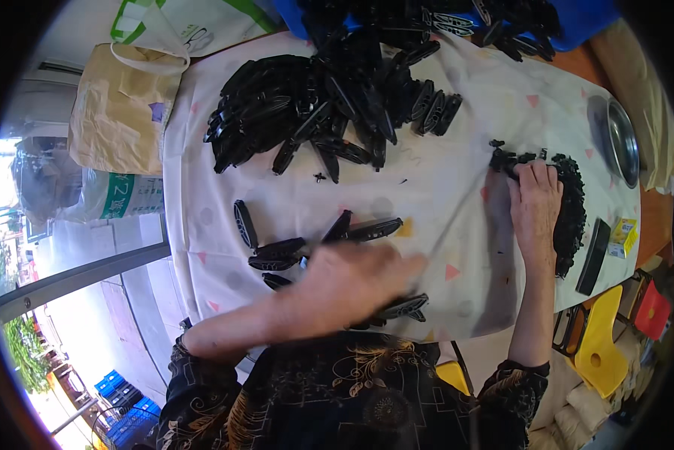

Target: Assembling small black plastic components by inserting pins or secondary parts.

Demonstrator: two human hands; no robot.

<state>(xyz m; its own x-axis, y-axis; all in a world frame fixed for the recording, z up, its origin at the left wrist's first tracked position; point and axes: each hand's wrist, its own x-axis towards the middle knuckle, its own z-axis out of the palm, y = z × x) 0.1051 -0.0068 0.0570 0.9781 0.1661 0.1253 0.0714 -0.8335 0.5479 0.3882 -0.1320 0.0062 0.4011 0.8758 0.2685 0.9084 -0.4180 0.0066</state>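
My right hand reaches to the edge of a heap of small black plastic parts on the right of the table. Its fingers are curled together among the parts, and what they pinch is too small to make out. Motion smears my left hand, which hangs over the near middle of the table; its fingers are unclear. Around it lie several long oval black plastic pieces, one at the left, one beyond the hand and one nearer me. My left hand and forearm partly hide others.
A large pile of oval black pieces covers the far middle, before a blue bin. To the right are a metal bowl, a black bar and a small yellow box. A paper bag stands at the left edge.
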